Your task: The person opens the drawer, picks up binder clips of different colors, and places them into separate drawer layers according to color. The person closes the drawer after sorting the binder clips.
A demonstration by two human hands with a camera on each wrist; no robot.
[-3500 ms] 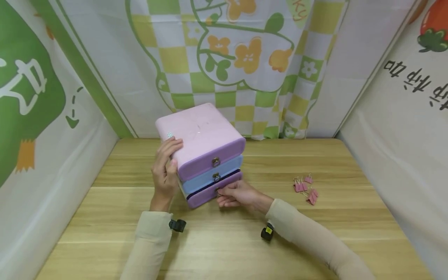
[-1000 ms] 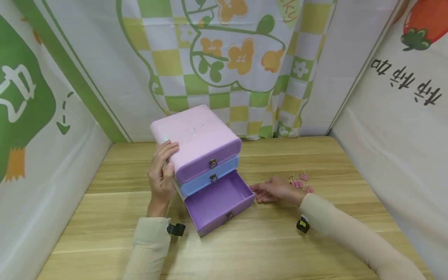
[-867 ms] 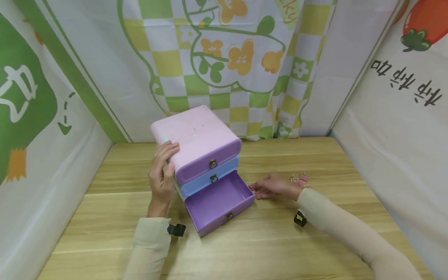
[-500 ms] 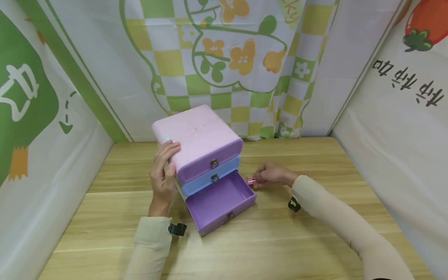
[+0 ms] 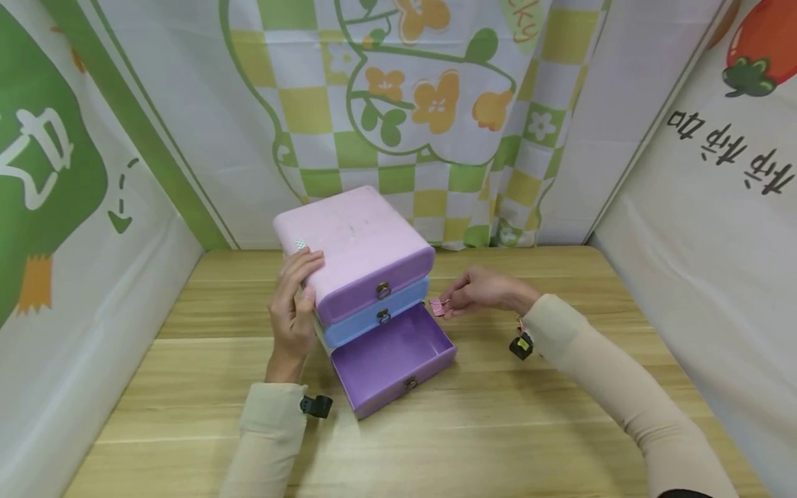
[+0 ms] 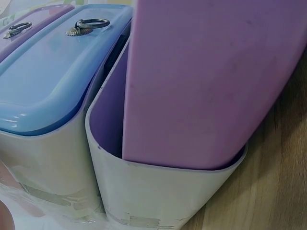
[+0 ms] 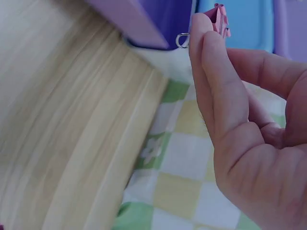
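Observation:
A pink-topped box (image 5: 358,238) with three drawers stands left of the table's middle. Its lowest purple drawer (image 5: 387,395) is pulled out and its inside is bare; the blue drawer (image 5: 373,318) above is closed. My left hand (image 5: 291,315) rests against the box's left side, fingers laid over the top edge and thumb near the front corner. With thumb and fingers my right hand (image 5: 488,290) pinches a small pink binder clip (image 5: 438,308), held just right of the box near the drawer's back corner. In the right wrist view the clip (image 7: 219,21) sticks out past the fingertips.
Part of another pink binder clip (image 5: 520,328) shows beside the right sleeve, whose arm hides the spot where several lay. A wooden tabletop (image 5: 436,443) spreads around the box. Printed curtains (image 5: 436,187) hang behind and at both sides.
The lowest drawer has been pulled out. My right hand has let go of its ring pull, taken a binder clip, and lifted it away toward the back. The left hand stays on the box.

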